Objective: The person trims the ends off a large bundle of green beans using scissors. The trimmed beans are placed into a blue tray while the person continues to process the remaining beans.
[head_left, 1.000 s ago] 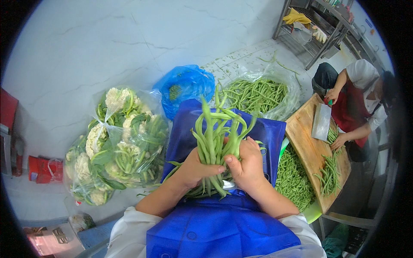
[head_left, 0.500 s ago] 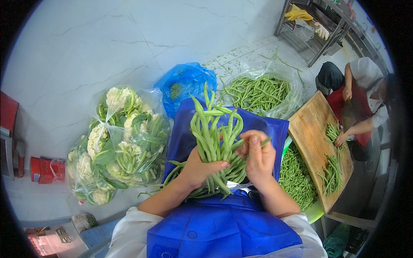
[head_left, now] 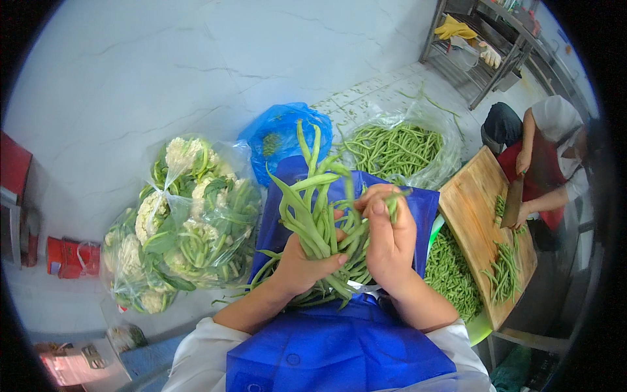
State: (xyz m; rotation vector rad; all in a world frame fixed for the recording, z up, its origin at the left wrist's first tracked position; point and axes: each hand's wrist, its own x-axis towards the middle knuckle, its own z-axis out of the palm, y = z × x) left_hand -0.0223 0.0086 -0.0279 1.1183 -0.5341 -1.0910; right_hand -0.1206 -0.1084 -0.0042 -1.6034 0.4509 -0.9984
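Apron, deep blue, spreads under both grips, the widest thing I have to work over. Next in bulk is bagged cauliflower, well to the left of the left grip. Out to the right of the right grip a co-worker leans over a slanted chopping board; I'd give that side room. Ahead of the right grip sits a clear bag full of whole beans; nearer, to its right, a green tub holds cut beans. Ahead of the left grip lies an open blue bag with green scraps inside.

I have the left grip clamped round the bean bunch, which splays upward and spills below it. My right grip is pinched on a single bean just beside the bunch; I can't make out that bean's full length.

I judge the step to be picking at the beans one by one. As I read it, the next move calls for the left grip to hold firm without crushing, while the right works that one bean; a slack squeeze could drop others.
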